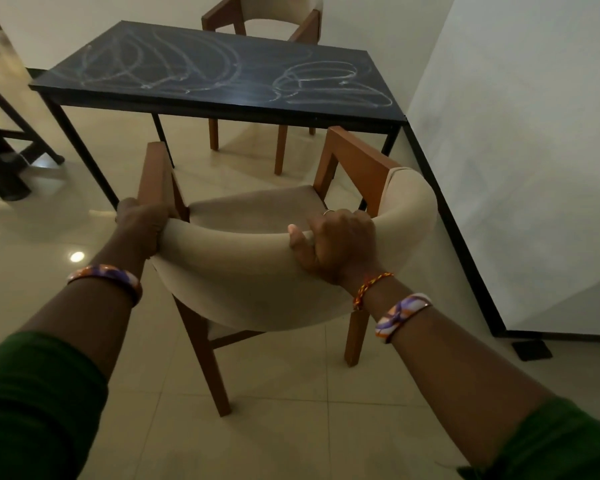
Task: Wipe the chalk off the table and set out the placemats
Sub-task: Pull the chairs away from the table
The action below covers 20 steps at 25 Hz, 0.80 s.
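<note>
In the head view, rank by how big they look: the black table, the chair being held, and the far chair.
1. near chair, though nearness inflates it
2. black table, close behind
3. far chair, partly hidden

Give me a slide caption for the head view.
Both hands, left hand and right hand, grip a chair before the chalk-scribbled table.

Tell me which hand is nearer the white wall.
Right. The right hand grips the chair back on the side toward the white wall; the left hand grips its far end.
</note>
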### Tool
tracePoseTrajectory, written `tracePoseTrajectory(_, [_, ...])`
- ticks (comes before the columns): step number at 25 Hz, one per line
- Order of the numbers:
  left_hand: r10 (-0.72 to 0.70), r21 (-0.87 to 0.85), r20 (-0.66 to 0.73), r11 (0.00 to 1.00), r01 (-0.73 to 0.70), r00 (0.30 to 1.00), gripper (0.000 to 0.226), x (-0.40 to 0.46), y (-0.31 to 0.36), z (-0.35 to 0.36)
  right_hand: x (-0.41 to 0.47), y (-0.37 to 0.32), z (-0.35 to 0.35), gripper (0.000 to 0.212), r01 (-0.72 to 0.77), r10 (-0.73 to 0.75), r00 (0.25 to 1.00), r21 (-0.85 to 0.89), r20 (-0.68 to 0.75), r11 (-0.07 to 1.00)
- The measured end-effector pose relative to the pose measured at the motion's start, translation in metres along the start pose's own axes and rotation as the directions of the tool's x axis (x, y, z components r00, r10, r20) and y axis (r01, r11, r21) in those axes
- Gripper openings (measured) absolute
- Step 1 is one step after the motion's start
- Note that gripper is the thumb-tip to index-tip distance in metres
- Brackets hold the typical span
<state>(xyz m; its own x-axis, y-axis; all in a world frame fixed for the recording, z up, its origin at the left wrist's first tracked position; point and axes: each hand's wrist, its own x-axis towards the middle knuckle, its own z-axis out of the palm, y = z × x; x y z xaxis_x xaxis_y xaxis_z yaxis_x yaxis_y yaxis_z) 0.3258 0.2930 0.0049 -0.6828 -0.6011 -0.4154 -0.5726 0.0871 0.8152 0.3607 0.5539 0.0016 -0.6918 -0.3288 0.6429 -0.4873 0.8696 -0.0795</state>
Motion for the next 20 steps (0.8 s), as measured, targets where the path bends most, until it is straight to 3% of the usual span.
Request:
tracePoseTrajectory(3, [0.244,0.359,-0.037,0.908,-0.215,0.969,0.028,-0.011,-0.002,0.003,-0.002,0.013,-0.002,0.057,0.018,-0.030,0.992,0.095,0.122,0.995])
tracePoseTrajectory(5, [0.430,0.508,0.084,0.757,-0.410,0.899,0.026,-0.038,-0.008,0.013,-0.010,0.037,-0.008,0.059,0.040,-0.070,0.977,0.147,0.200,0.988])
tracePoseTrajectory(7, [0.599,0.501,0.239,0.599,-0.625,0.765,0.038,-0.077,-0.018,0.024,-0.017,0.066,-0.017,0.059,0.028,-0.062,0.976,0.158,0.210,0.987])
tracePoseTrajectory(9, [0.743,0.516,0.361,0.344,-0.784,0.564,0.055,-0.103,-0.028,0.034,-0.019,0.092,-0.025,0.058,-0.004,-0.030,0.978,0.159,0.208,0.987])
tracePoseTrajectory(11, [0.792,0.565,0.457,0.094,-0.820,0.405,0.074,-0.110,-0.033,0.041,-0.015,0.107,-0.027,0.061,-0.002,-0.042,0.963,0.163,0.266,0.987])
tracePoseTrajectory(12, [0.817,0.556,0.463,0.036,-0.831,0.345,0.078,-0.107,-0.034,0.043,-0.012,0.110,-0.027,0.062,0.005,-0.056,0.952,0.169,0.302,0.986])
tracePoseTrajectory(16, [0.905,0.522,0.367,-0.010,-0.853,0.214,0.076,-0.091,-0.040,0.047,-0.005,0.111,-0.024,0.067,0.005,-0.058,0.937,0.154,0.345,0.988])
tracePoseTrajectory(20, [0.955,0.432,0.283,-0.046,-0.901,0.087,0.072,-0.080,-0.041,0.051,-0.004,0.109,-0.016,0.065,-0.039,0.002,0.965,0.137,0.261,0.990])
